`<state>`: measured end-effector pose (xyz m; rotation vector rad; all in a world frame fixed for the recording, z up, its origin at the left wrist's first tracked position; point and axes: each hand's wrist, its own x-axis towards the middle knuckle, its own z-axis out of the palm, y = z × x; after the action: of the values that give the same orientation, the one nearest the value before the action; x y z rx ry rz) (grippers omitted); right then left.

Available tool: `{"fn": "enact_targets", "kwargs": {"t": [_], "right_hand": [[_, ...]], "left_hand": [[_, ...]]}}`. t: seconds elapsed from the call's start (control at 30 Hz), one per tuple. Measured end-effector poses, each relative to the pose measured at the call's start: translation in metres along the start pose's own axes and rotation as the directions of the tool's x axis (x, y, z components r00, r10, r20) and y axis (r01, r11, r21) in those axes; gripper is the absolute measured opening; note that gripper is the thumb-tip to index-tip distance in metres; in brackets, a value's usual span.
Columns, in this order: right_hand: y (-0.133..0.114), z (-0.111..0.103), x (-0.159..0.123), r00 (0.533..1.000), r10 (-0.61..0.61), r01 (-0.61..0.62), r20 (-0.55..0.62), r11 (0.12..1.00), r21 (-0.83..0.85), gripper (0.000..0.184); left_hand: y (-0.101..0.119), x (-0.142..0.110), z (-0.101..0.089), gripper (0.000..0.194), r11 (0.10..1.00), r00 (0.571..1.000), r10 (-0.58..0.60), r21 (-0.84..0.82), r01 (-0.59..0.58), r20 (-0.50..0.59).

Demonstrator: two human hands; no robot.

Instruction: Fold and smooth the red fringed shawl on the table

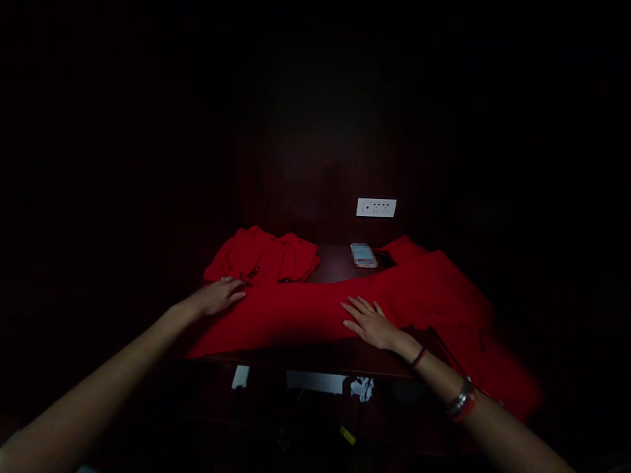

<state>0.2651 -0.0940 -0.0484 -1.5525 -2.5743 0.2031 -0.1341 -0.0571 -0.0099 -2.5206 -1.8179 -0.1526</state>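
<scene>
A long piece of red cloth (pixel 296 315) lies spread across a dark wooden desk, and its right part drapes down over the edge. My left hand (pixel 219 297), with a ring on one finger, rests palm down on the cloth's left end, fingers stretched out. Flat on the middle of the cloth lies my right hand (pixel 369 325), its fingers spread. Behind my left hand sits a crumpled heap of red cloth (pixel 261 255). Whether the cloth is a garment I cannot tell in this dim light.
A phone-like object (pixel 363 255), blurred, lies on the desktop (pixel 335 263) behind the cloth. A white socket plate (pixel 376 207) is on the back wall. Below the desk edge are pale objects and a small yellow item (pixel 348 435). The surroundings are very dark.
</scene>
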Motion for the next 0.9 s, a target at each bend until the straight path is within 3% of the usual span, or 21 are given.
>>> {"fn": "enact_targets", "kwargs": {"t": [0.1, 0.2, 0.3, 0.37, 0.43, 0.5, 0.57, 0.63, 0.77, 0.9], "right_hand": [[0.003, 0.001, -0.004, 0.998, 0.035, -0.035, 0.06, 0.999, 0.002, 0.06], [0.001, -0.003, -0.009, 0.994, 0.054, -0.056, 0.1, 0.998, 0.009, 0.061], [0.001, -0.011, -0.009, 0.985, 0.057, -0.062, 0.161, 0.998, 0.023, 0.062], [0.003, -0.019, -0.002, 0.979, 0.045, -0.053, 0.199, 0.998, 0.036, 0.065], [0.004, -0.027, 0.01, 0.988, 0.013, -0.023, 0.154, 0.998, 0.059, 0.062], [0.001, -0.032, 0.028, 1.0, -0.012, 0.01, 0.021, 0.996, 0.083, 0.054], [-0.005, -0.031, 0.048, 0.993, -0.023, 0.033, -0.112, 0.995, 0.094, 0.047], [-0.013, -0.024, 0.068, 0.984, -0.036, 0.05, -0.172, 0.996, 0.079, 0.045], [-0.02, -0.007, 0.099, 0.987, -0.027, 0.032, -0.157, 0.999, 0.027, 0.043], [-0.012, -0.005, 0.12, 0.995, -0.027, 0.022, -0.093, 0.998, -0.059, 0.03]], "left_hand": [[0.008, 0.007, 0.025, 0.059, 0.989, 0.986, -0.145, 0.046, 0.141, 0.083], [-0.016, 0.005, 0.043, 0.06, 0.97, 0.966, -0.241, 0.063, 0.236, 0.093], [-0.039, 0.005, 0.046, 0.053, 0.982, 0.984, -0.178, 0.056, 0.178, -0.003], [-0.042, 0.006, 0.04, 0.045, 0.992, 0.989, -0.093, 0.076, 0.101, -0.113], [-0.036, 0.008, 0.033, 0.036, 0.995, 0.983, -0.022, 0.093, 0.04, -0.18], [-0.026, 0.01, 0.025, 0.028, 0.998, 0.983, 0.026, 0.067, -0.014, -0.182], [-0.019, 0.013, 0.017, 0.023, 0.998, 0.988, 0.053, -0.024, -0.057, -0.147], [-0.016, 0.015, 0.01, 0.023, 0.984, 0.996, 0.038, -0.173, -0.052, -0.083], [-0.017, 0.015, -0.009, 0.037, 0.912, 0.993, -0.019, -0.405, 0.067, 0.119], [-0.02, 0.017, -0.031, 0.032, 0.917, 0.956, 0.047, -0.393, 0.073, 0.289]]}}
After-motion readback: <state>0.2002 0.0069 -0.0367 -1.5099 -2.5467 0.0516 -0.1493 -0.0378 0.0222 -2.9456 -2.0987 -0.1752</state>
